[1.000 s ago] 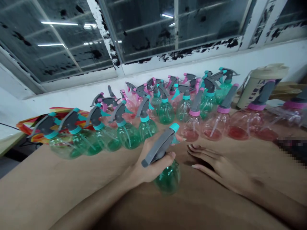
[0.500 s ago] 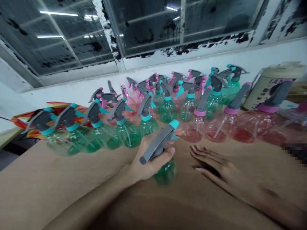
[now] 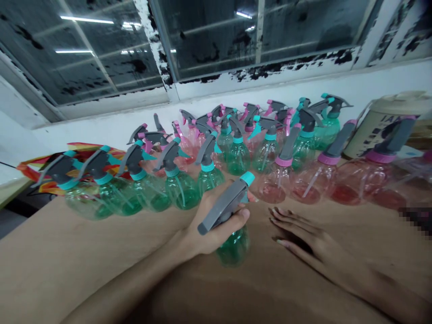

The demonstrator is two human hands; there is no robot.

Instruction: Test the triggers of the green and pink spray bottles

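My left hand (image 3: pixel 205 229) is wrapped round the neck of a green spray bottle (image 3: pixel 232 245) with a grey trigger head and teal nozzle; the bottle stands on the brown table (image 3: pixel 84 265). My right hand (image 3: pixel 310 245) lies flat on the table just right of that bottle, fingers stretched out and holding nothing. Behind both hands stands a row of green spray bottles (image 3: pixel 177 186) and a row of pink spray bottles (image 3: pixel 313 177).
Several more green and pink spray bottles crowd the table back to the white wall under the window (image 3: pixel 209 40). A cream jug (image 3: pixel 383 121) stands at the far right. A red and yellow cloth (image 3: pixel 40 168) lies at the left edge.
My left hand and the green bottle have stayed almost in place, with my thumb curled a little tighter over the trigger head. My right hand remains flat on the table.
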